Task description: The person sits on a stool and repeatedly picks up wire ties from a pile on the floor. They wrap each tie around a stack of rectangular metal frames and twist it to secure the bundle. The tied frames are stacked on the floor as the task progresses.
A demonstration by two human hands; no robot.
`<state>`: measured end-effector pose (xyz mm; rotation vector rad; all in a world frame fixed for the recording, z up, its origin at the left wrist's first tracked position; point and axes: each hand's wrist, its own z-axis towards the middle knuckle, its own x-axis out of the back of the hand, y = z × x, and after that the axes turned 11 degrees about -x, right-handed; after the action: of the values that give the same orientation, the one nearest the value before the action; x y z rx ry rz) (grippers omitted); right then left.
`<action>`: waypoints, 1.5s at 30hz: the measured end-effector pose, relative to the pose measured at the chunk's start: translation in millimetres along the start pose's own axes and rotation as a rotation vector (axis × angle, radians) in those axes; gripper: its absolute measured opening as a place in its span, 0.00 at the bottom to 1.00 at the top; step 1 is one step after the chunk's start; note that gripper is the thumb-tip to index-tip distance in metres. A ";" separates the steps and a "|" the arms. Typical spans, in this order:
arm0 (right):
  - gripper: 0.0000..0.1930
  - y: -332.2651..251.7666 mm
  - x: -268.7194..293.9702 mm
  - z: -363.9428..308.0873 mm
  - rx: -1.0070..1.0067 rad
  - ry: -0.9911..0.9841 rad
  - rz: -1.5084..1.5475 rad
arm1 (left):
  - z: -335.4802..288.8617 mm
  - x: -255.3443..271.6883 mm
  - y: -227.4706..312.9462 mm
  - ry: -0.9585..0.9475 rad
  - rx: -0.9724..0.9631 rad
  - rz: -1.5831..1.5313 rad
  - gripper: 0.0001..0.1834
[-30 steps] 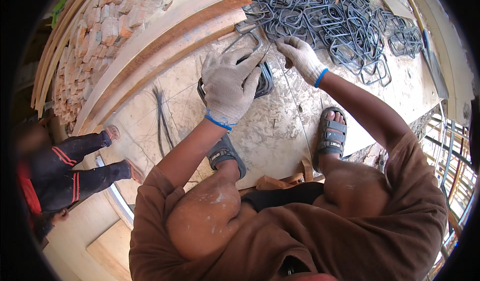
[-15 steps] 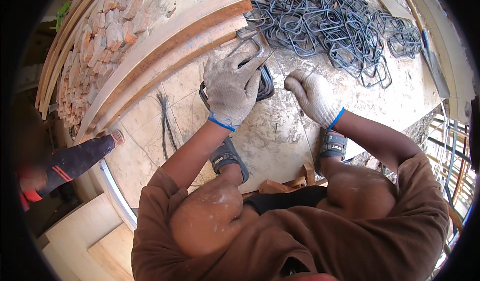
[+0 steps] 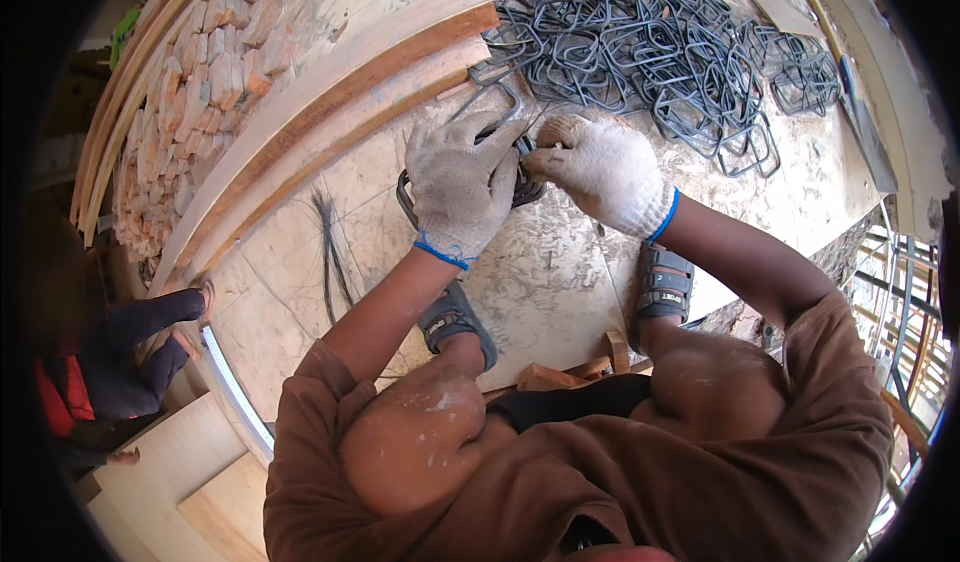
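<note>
A bundle of bent dark steel rebar stirrups (image 3: 527, 195) is held low over the pale floor boards in front of me. My left hand (image 3: 458, 174), in a knitted work glove, is closed over the bundle and hides most of it. At the bundle's right end, my gloved right hand (image 3: 608, 172) has its fingers pinched together against the bars. What lies between those fingertips is too small to make out. Several thin dark tie wires (image 3: 330, 247) lie loose to the left of my left forearm.
A big tangled heap of steel stirrups (image 3: 650, 52) spreads beyond my hands. Long wooden beams (image 3: 330, 112) run along the far left, with stacked bricks (image 3: 215, 72) behind them. Another person (image 3: 140, 352) sits low at the left edge. Bars and a drop show at the right.
My right hand has moved left and a little away from me, from beside the bundle onto its right end. My left hand stays on the bundle. The other person's legs have shifted.
</note>
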<state>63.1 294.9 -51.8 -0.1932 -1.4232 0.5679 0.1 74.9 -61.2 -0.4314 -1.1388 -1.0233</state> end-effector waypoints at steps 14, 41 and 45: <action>0.12 13.1 -4.3 36.2 0.120 0.070 0.161 | 1.8 0.5 6.8 0.007 -0.042 -0.070 0.13; 0.11 -0.9 15.4 27.3 -0.091 0.030 0.301 | -5.3 -9.5 3.3 0.076 -0.030 -0.113 0.09; 0.09 4.8 19.0 28.6 -0.050 0.037 0.236 | -7.1 -9.4 3.8 0.086 -0.031 -0.129 0.07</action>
<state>35.1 302.3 -32.8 -0.4130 -1.3887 0.7183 6.6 75.8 -71.7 -0.3386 -1.0858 -1.1626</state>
